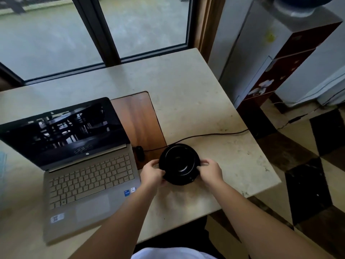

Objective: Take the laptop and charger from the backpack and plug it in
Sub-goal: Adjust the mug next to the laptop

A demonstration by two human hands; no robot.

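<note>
Head view: our left hand (153, 172) and right hand (211, 170) grip the round black object (179, 164) from opposite sides; laptop (82, 165) stands open on the table (196, 86), cable (205, 135) alongside.

Both forearms reach forward (bare), left grip (153, 171) and right grip (211, 170) curled.

**Room and surroundings**

We note a pale stone table (186, 94) with a wooden inlay (138, 118), set against a dark-framed window (104, 34) admitting dull daylight. A water dispenser (276, 58) stands right, on checkered floor tiles (308, 174).
</note>
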